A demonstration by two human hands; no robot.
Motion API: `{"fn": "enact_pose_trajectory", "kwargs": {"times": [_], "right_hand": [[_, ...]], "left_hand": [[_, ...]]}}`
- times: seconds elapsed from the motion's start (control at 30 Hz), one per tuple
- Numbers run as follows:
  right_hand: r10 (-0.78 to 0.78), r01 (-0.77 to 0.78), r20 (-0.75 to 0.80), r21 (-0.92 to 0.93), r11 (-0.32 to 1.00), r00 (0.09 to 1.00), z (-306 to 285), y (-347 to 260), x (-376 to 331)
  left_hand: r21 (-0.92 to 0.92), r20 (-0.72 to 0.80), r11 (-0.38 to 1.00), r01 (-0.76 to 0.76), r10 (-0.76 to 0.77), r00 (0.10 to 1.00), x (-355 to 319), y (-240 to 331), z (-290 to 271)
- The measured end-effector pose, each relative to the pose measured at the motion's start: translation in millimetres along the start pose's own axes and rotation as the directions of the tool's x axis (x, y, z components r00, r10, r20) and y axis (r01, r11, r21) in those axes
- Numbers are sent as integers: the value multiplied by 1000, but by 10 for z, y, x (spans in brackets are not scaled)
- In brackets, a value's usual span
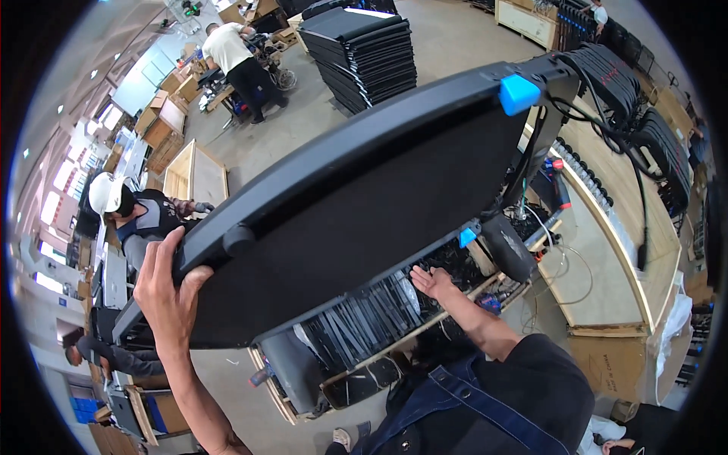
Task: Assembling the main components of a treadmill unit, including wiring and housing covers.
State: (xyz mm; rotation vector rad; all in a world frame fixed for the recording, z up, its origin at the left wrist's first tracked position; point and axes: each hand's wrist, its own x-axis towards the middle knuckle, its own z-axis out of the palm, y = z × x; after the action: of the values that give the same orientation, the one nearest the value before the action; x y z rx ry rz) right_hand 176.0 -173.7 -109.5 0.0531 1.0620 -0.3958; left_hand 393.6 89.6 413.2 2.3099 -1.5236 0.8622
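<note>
A large black curved panel (364,205) with a blue clip at its top right corner fills the middle of the view, tilted up toward the right. My left hand (168,292) grips its lower left edge. My right hand (432,282) reaches under the panel's lower edge, fingers spread, its palm against the underside; whether it grips is hidden. Below the panel lies a wooden crate (356,379) packed with black parts.
A wooden workbench (607,227) with cables and a red and black power tool stands at right. Stacks of black panels (364,53) sit at the back. A person in a white cap (133,216) works at left, another person (239,61) stands farther back.
</note>
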Motion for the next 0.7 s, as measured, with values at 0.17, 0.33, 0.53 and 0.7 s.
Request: {"fn": "enact_pose_trajectory", "kwargs": {"times": [0.17, 0.33, 0.53, 0.7], "right_hand": [[-82, -230, 669, 364, 903, 739, 633, 17, 324], [11, -214, 573, 289, 933, 819, 89, -15, 22], [12, -43, 110, 280, 959, 994, -828, -198, -765], [-115, 120, -34, 162, 980, 993, -1006, -341, -876]], "left_hand": [[83, 66, 996, 40, -45, 997, 543, -504, 759], [-2, 205, 1000, 13, -12, 979, 1083, -973, 1768], [-121, 516, 982, 144, -62, 854, 807, -1027, 3651], [25, 766, 943, 331, -230, 600, -41, -854, 4778]]}}
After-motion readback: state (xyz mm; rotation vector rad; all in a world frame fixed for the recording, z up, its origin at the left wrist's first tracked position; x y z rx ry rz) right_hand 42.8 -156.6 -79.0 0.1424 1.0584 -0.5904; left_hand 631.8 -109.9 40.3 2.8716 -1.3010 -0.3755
